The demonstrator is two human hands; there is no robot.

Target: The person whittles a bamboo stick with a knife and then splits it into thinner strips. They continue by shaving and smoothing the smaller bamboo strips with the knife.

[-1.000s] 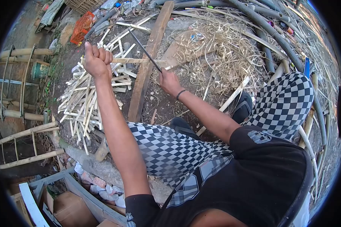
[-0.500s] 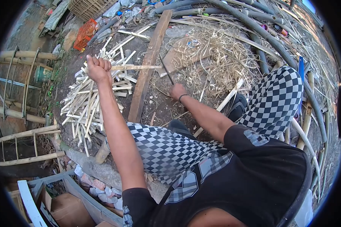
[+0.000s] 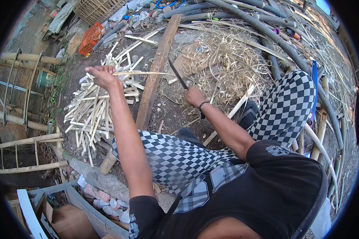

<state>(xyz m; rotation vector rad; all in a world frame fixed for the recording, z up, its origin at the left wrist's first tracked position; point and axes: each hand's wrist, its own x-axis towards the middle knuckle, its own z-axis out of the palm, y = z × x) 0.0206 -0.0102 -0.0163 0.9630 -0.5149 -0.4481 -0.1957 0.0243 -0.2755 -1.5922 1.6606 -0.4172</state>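
Observation:
My left hand (image 3: 103, 77) holds one end of a thin pale bamboo strip (image 3: 147, 73), above a heap of split strips (image 3: 92, 107). The strip stretches rightward across a long wooden plank (image 3: 157, 67). Closed round the handle of a dark knife (image 3: 177, 73), my right hand (image 3: 195, 96) is right of the plank. The blade points up and to the left, close to the strip's far end; whether they touch I cannot tell. Curly shavings (image 3: 227, 59) lie beyond the knife.
An orange crate (image 3: 90, 38) and a woven basket (image 3: 95, 10) are at the upper left. Long dark poles (image 3: 263, 28) curve round the upper right. A blue saw (image 3: 314, 79) is beside my right knee, and bamboo frames (image 3: 28, 145) stand at the left.
My right hand and the knife have moved right and slightly up. My left hand has turned, its thumb now pointing left, and the strip shows a narrower side.

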